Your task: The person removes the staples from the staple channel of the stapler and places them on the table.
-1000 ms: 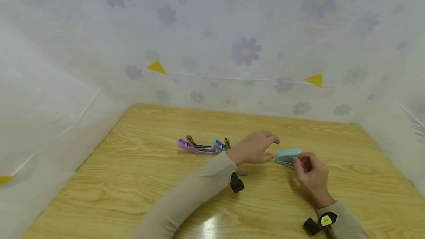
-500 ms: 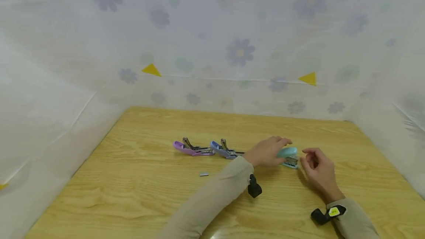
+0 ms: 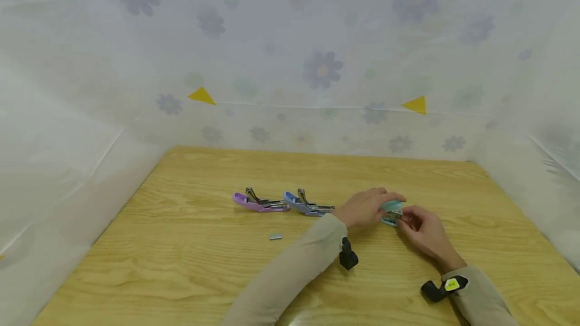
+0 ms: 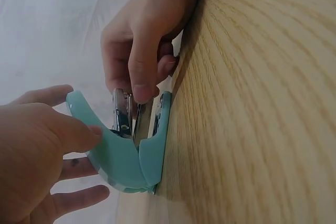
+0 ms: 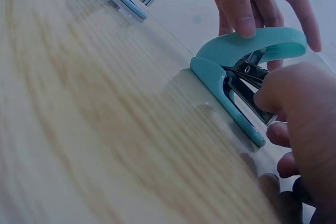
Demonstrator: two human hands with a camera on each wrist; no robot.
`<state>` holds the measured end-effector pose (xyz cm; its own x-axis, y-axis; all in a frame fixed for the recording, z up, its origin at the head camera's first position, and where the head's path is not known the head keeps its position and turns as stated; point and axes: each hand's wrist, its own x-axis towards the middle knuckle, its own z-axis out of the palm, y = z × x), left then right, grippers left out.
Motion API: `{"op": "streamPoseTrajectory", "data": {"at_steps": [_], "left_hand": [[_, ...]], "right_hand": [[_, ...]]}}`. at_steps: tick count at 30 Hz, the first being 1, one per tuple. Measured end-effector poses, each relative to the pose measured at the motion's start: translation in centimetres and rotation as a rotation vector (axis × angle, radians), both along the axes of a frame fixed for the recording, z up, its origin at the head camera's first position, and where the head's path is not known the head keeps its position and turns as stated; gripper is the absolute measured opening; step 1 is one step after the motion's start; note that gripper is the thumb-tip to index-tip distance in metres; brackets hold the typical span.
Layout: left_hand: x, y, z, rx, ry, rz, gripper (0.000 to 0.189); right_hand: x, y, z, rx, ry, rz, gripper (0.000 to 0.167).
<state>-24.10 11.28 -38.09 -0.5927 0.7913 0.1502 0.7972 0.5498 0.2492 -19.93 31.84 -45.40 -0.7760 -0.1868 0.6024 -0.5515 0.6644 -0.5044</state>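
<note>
A teal stapler (image 3: pixel 392 206) stands on the table between both hands, its cover raised from the metal parts. In the left wrist view my left hand (image 4: pixel 39 150) holds the teal cover (image 4: pixel 107 153), thumb on one side and fingers on the other. Thumb and fingers of my right hand (image 4: pixel 149 40) pinch the metal inner part (image 4: pixel 123 111) at the stapler's front end. From the right wrist view, the base (image 5: pixel 226 100) lies on the table; the right thumb hides part of the metal rail.
Left of the hands lie a blue stapler (image 3: pixel 308 206) and a purple stapler (image 3: pixel 260 204), both spread wide with metal parts upright. A small grey metal strip (image 3: pixel 275 237) lies nearer on the wooden table (image 3: pixel 181 265). Patterned white sheeting (image 3: pixel 272 54) surrounds the table.
My left hand has moved right onto the teal stapler's cover. The right hand drew back from the stapler, then returned to its metal part. The stapler's cover now stands raised.
</note>
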Motion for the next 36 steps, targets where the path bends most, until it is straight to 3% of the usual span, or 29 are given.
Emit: {"op": "streamPoseTrajectory", "data": {"at_steps": [13,23,32,36], "left_hand": [[-0.1,-0.2,-0.2,0.058,-0.050,-0.020,0.041],[-0.5,-0.9,0.0,0.150,-0.161,-0.008,0.033],[-1.2,-2.0,0.4,0.177,-0.071,0.036,0.029],[-1.3,-2.6,0.6,0.199,-0.064,0.043,0.025]], "right_hand": [[0.2,-0.4,0.3,0.050,-0.074,-0.036,0.012],[0.4,-0.7,0.6,0.054,-0.112,-0.061,0.010],[0.5,-0.7,0.9,0.053,-0.103,-0.061,0.012],[0.4,-0.7,0.8,0.056,-0.098,-0.072,0.013]]}}
